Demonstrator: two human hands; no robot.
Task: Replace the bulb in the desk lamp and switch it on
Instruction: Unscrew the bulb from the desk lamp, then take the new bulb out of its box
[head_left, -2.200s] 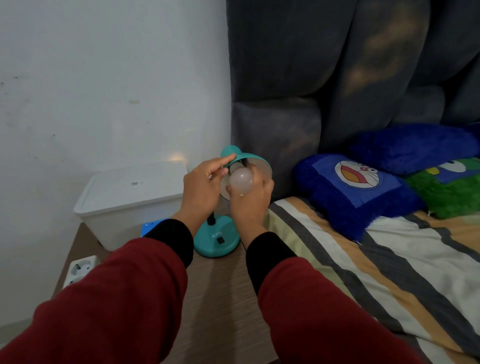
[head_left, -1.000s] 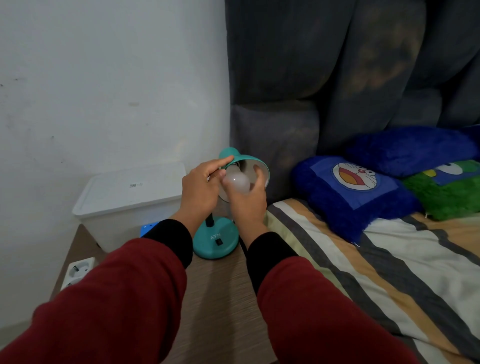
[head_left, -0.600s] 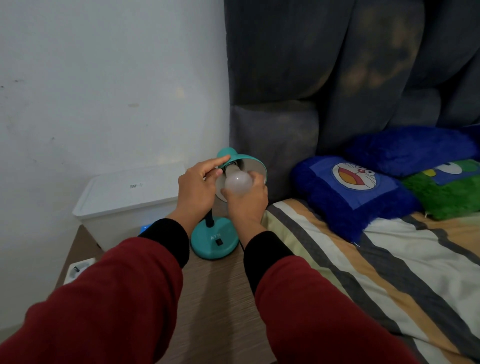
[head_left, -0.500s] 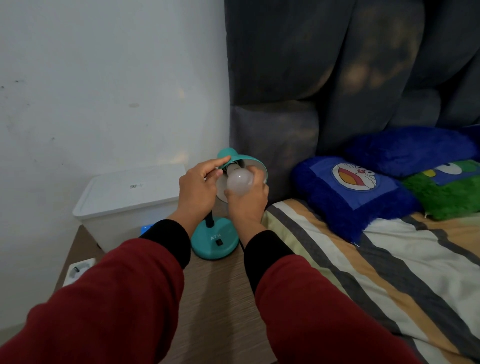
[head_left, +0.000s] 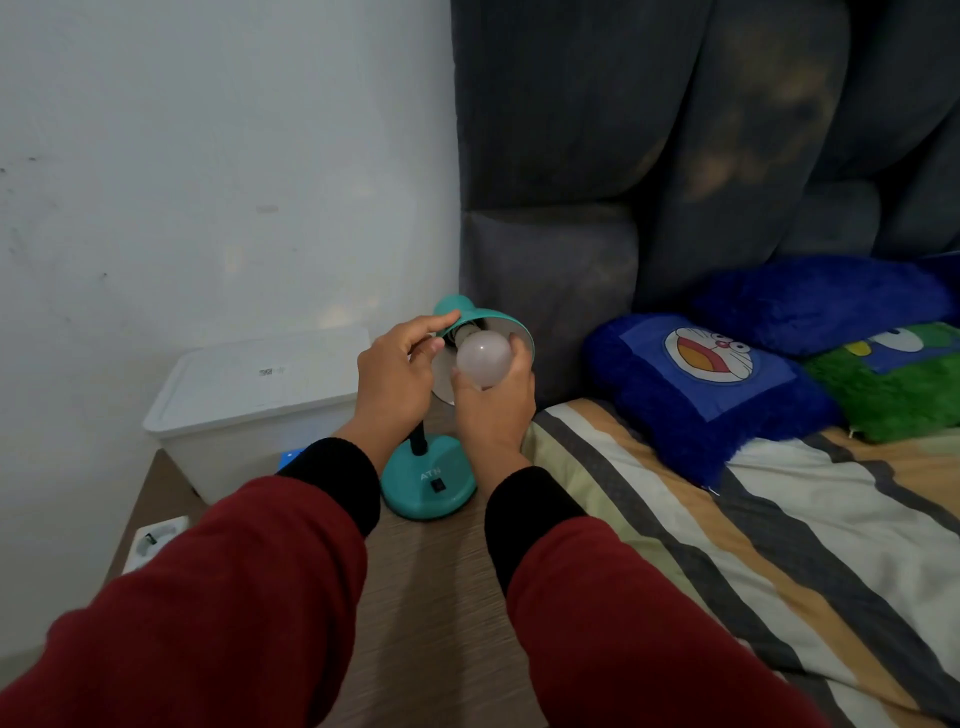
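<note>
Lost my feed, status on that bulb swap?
Left hand steadying teal lamp shade. Right hand gripping white bulb at the socket, unlit. Nothing in the way.

bulb (head_left: 483, 358) base hidden in shade (head_left: 506, 325), socket strip (head_left: 156, 538) half covered

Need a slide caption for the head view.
Right hand grips bulb at teal lamp's shade; left hand steadies it.

The room is dim, with soft, cool light falling on the pale wall (head_left: 208, 156). The dark headboard (head_left: 675, 130) shows blotchy warm patches. Straight lines bend near the edges; sleeves (head_left: 208, 613) look soft.
</note>
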